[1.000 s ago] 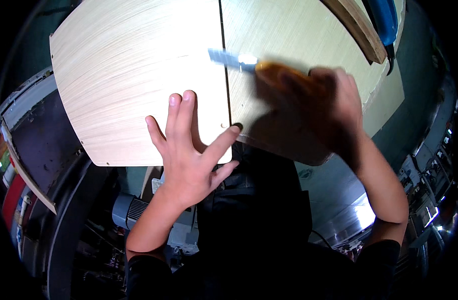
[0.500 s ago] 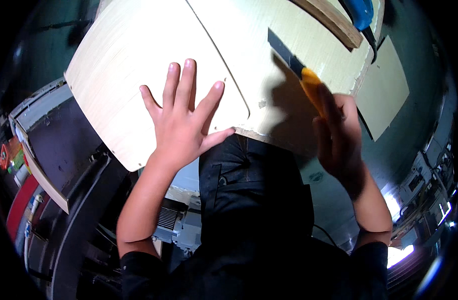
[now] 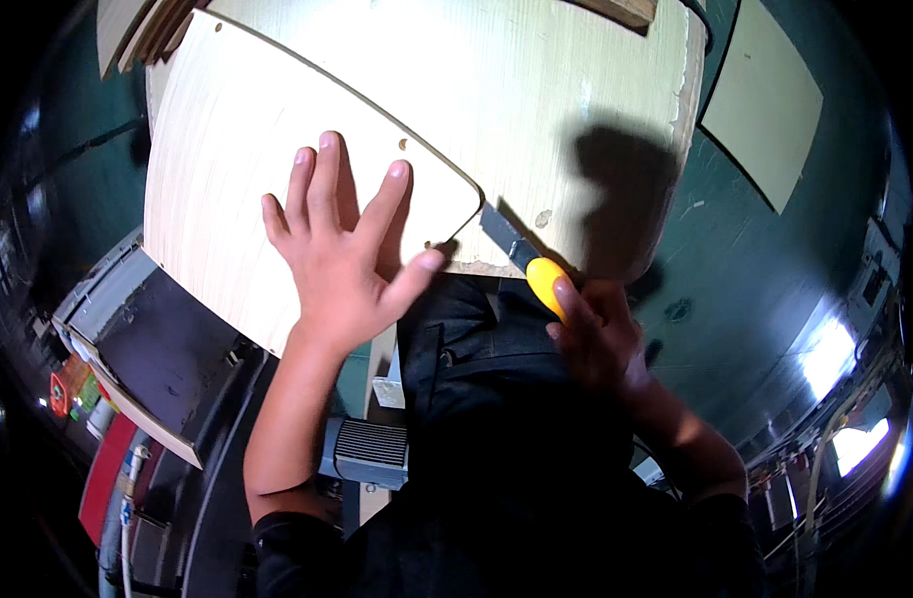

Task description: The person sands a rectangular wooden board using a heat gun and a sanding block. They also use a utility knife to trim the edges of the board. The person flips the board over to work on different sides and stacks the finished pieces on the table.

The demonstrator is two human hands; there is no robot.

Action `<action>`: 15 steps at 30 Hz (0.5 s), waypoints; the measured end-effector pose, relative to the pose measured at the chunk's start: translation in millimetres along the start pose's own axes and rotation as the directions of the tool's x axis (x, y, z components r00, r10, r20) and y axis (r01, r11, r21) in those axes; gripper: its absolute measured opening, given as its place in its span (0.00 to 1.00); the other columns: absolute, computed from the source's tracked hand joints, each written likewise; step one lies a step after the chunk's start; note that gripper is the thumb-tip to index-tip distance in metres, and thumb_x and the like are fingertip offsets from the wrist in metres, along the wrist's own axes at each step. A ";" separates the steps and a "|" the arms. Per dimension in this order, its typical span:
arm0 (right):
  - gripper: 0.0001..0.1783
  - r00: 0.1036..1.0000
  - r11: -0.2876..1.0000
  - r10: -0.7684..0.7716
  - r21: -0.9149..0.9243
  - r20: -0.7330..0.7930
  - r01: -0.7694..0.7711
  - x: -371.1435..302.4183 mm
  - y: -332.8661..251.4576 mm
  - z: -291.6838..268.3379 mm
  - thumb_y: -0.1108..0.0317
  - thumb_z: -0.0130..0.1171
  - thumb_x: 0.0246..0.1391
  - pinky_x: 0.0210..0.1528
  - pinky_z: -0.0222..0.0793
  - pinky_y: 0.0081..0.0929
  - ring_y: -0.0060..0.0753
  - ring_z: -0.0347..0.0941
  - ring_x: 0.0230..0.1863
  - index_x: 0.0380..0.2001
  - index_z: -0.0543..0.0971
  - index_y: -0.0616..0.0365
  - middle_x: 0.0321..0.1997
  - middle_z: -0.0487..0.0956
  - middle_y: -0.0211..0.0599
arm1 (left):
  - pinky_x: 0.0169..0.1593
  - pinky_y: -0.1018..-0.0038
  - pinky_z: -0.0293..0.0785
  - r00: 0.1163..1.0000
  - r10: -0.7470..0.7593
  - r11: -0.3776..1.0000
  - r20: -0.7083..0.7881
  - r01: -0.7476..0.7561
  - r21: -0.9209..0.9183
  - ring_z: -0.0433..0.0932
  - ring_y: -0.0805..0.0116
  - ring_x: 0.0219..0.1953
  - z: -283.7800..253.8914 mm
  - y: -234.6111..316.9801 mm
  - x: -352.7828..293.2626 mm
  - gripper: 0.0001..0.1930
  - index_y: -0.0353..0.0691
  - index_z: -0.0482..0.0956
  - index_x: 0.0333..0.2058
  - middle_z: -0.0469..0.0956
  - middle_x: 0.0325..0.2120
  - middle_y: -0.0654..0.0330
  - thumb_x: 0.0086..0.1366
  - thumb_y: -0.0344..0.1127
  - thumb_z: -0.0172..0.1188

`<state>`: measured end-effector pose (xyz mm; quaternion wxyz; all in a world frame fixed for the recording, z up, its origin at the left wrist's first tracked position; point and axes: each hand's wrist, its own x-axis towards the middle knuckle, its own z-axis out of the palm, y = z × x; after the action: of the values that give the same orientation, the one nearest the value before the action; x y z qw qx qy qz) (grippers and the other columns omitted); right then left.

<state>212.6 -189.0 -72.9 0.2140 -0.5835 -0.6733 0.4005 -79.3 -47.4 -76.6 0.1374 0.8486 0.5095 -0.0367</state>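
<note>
A pale plywood panel (image 3: 217, 179) with a rounded corner and small holes near its edges lies on a larger pale wooden board (image 3: 536, 110). My left hand (image 3: 337, 269) rests on the panel near its front end, fingers spread and palm down. A utility knife (image 3: 546, 281) with a yellow handle and a wide dark blade is gripped in my right hand (image 3: 606, 339). Its blade tip is at the panel's rounded corner; whether it touches the edge I cannot tell. Part of the handle is hidden by my fingers.
A wooden strip (image 3: 621, 8) lies at the board's far edge. Curved wooden pieces (image 3: 143, 35) are stacked at the far left. Another pale sheet (image 3: 765, 100) lies lower on the right, over the green floor (image 3: 716, 329). A grey ribbed motor (image 3: 367, 448) is below my left forearm.
The knife has come down and leftward from above the board to the panel's corner. The panel has turned, and my left hand stays spread on it. The view has shifted too.
</note>
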 end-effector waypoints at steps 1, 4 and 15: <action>0.38 1.000 1.000 0.007 -0.008 -0.003 -0.007 -0.8 -3.8 4.1 0.76 0.68 0.59 0.32 0.76 0.31 0.37 0.74 0.35 0.72 0.70 0.51 0.45 0.72 0.46 | 0.77 0.38 0.30 0.999 0.026 0.999 -0.026 -0.027 -0.018 0.45 0.42 0.81 -0.9 -5.1 -0.3 0.32 0.61 0.75 0.71 0.48 0.80 0.44 0.71 0.61 0.57; 0.43 0.996 1.000 -0.003 -0.024 -0.094 0.001 0.1 -14.5 25.1 0.76 0.75 0.51 0.29 0.78 0.30 0.35 0.76 0.33 0.70 0.71 0.42 0.43 0.72 0.42 | 0.77 0.42 0.24 0.997 0.057 0.997 -0.061 -0.060 -0.047 0.45 0.46 0.81 7.6 -14.3 -1.7 0.28 0.64 0.79 0.67 0.53 0.79 0.46 0.70 0.57 0.57; 0.43 0.954 0.974 0.186 -0.083 -0.234 -0.210 -7.5 -44.7 94.9 0.77 0.72 0.54 0.30 0.77 0.30 0.36 0.77 0.35 0.71 0.70 0.37 0.44 0.71 0.41 | 0.74 0.28 0.31 0.972 0.192 0.977 -0.137 -0.203 -0.068 0.42 0.38 0.81 17.3 -26.7 -1.8 0.30 0.58 0.74 0.70 0.49 0.79 0.44 0.71 0.54 0.57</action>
<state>115.2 -223.5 -92.2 0.2158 -0.7002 -0.6034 0.3146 -102.1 -41.8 -98.0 0.1415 0.8894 0.4314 0.0532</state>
